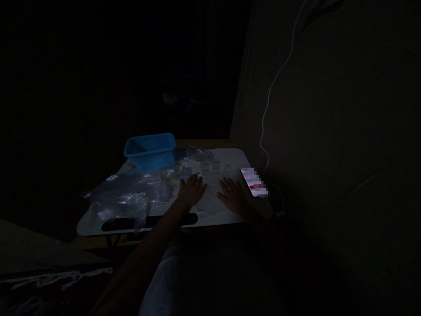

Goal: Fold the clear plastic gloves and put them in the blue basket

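Note:
My left hand (pixel 190 192) rests on the white table (pixel 210 210) with its fingers spread, beside a heap of clear plastic bags (pixel 131 188). Palm down, my right hand (pixel 233 195) lies on the table to its right, fingers apart and holding nothing. Between and beyond the hands are a few small clear plastic pieces (pixel 215 166); in the dim light I cannot tell exactly what they are. A clear sheet or bag seems to lie flat on the tabletop between the hands.
A blue plastic basin (pixel 151 153) stands at the back left, plastic against its base. A lit phone (pixel 254 182) lies at the table's right edge. From the wall on the right hangs a white cable (pixel 270 90). A dark strip (pixel 121 224) runs along the table's front edge. The room is very dark.

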{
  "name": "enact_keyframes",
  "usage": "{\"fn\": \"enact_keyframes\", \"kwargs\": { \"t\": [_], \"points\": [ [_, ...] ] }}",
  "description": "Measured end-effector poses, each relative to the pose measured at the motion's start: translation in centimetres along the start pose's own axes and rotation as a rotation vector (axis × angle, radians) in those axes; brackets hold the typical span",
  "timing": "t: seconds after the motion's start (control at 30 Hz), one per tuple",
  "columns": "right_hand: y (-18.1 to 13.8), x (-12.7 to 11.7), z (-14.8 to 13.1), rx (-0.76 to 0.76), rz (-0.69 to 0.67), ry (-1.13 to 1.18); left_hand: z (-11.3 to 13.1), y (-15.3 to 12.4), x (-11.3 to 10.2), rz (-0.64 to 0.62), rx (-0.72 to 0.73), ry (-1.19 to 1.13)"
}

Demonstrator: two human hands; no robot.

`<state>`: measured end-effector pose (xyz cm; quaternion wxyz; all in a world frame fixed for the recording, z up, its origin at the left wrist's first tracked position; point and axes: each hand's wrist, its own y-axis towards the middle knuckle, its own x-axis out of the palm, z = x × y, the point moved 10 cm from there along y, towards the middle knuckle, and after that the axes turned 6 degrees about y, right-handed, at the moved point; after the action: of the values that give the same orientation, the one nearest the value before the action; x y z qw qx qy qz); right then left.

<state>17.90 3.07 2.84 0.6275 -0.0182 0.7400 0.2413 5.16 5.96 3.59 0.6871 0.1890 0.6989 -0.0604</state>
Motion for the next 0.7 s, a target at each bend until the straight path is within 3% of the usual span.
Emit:
{"fn": "enact_keyframes", "kwargs": {
  "t": [0.13,0.33,0.5,0.7],
  "points": [
    [0.0,-0.1,0.0,0.011,-0.009,-0.003,-1.7,0.2,0.5,-0.033,-0.106,0.028],
    [0.0,-0.2,0.0,0.022,-0.029,0.007,-2.0,0.0,0.3,0.020,-0.147,0.036],
    [0.0,-0.2,0.0,0.020,-0.025,0.016,-1.1,-0.4,-0.9,0.113,-0.069,-0.012],
    [-0.2,-0.2,-0.1,0.008,0.021,0.038,-1.0,0.0,0.3,0.040,-0.037,-0.024]
  ]
}}
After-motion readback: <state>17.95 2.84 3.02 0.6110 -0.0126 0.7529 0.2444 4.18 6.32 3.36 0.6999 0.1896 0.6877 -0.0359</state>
